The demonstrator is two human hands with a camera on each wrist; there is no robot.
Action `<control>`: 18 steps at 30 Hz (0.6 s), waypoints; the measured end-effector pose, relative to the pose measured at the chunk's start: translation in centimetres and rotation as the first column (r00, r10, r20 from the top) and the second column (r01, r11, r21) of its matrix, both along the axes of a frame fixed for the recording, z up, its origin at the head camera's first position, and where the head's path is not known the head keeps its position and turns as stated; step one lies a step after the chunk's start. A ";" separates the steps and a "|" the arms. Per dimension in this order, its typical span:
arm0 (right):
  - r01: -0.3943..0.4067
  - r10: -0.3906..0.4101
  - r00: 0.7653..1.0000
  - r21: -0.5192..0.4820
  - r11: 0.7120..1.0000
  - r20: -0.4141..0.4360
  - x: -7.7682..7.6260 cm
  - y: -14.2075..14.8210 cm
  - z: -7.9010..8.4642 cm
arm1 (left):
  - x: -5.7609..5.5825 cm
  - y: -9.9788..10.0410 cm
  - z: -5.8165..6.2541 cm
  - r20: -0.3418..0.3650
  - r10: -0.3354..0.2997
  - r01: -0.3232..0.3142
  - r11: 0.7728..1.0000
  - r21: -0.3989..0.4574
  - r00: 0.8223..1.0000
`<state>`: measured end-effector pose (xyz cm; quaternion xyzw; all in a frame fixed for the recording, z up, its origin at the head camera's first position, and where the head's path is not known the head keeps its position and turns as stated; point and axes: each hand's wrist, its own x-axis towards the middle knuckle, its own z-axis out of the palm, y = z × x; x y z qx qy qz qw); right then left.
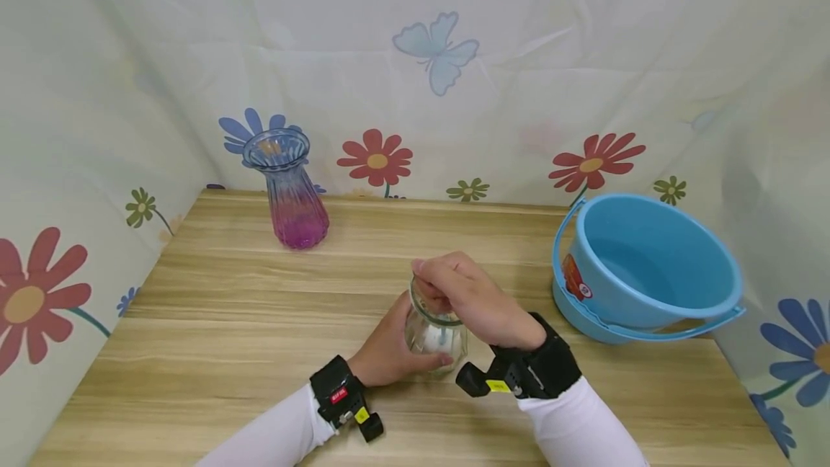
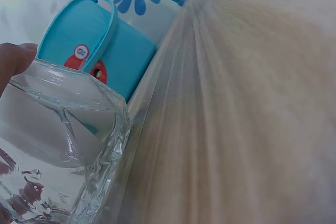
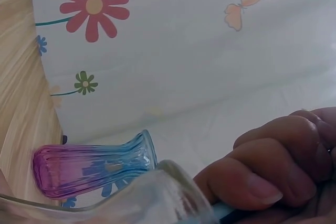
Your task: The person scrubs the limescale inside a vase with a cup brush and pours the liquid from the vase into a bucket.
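At the near middle of the desk (image 1: 194,323), the left hand (image 1: 387,353) has its grip wrapped around a clear glass vase (image 1: 455,343), while the right hand (image 1: 476,301), fingers curled at the vase's mouth, holds a slim bluish stick (image 3: 227,212) that is mostly hidden. A blue-and-pink vase (image 1: 295,200) stands upright at the far left, and a light-blue bucket (image 1: 593,290) with its handle lowered sits to the right, well apart from the glass.

In the head view, a light wooden table (image 1: 214,323) spanned the lower half. A blue-and-pink vase (image 1: 296,204) stood on it upper left, a blue bucket (image 1: 648,258) at right; a clear jar (image 1: 441,341) was lower centre, its contact with the wood unclear.
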<state>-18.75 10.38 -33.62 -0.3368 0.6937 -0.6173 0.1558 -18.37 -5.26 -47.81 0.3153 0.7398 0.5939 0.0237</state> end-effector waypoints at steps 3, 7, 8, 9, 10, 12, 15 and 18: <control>0.018 -0.018 1.000 -0.008 1.000 -0.008 0.0 0.0 0.4 | -0.4 0.0 -0.9 0.001 0.005 -0.005 1.000 -0.007 1.000; 0.028 -0.028 1.000 -0.018 0.999 -0.011 0.1 0.0 0.9 | -1.3 0.1 -3.3 0.004 0.017 -0.017 0.999 -0.036 1.000; 0.023 -0.023 1.000 -0.020 1.000 -0.013 0.1 0.0 1.0 | -1.5 0.1 -3.8 0.001 0.020 -0.020 0.999 -0.043 1.000; 0.019 -0.019 1.000 -0.023 1.000 -0.014 0.1 0.0 1.2 | -1.7 0.1 -4.2 -0.001 0.024 -0.024 0.998 -0.052 1.000; 0.019 -0.019 1.000 -0.021 1.000 -0.019 0.1 0.0 1.3 | -1.7 0.1 -4.3 -0.002 0.027 -0.027 0.998 -0.054 1.000; 0.012 -0.013 0.999 -0.027 1.000 -0.029 0.1 0.0 1.6 | -1.7 0.1 -4.3 -0.005 0.031 -0.031 0.998 -0.057 0.999; 0.016 -0.018 0.999 -0.028 0.999 -0.044 0.2 0.0 2.1 | -1.7 0.1 -4.2 -0.008 0.029 -0.029 0.998 -0.053 1.000; 0.025 -0.026 0.998 -0.028 0.999 -0.048 0.3 0.2 2.6 | -1.7 0.2 -4.1 -0.012 0.022 -0.022 0.999 -0.049 1.000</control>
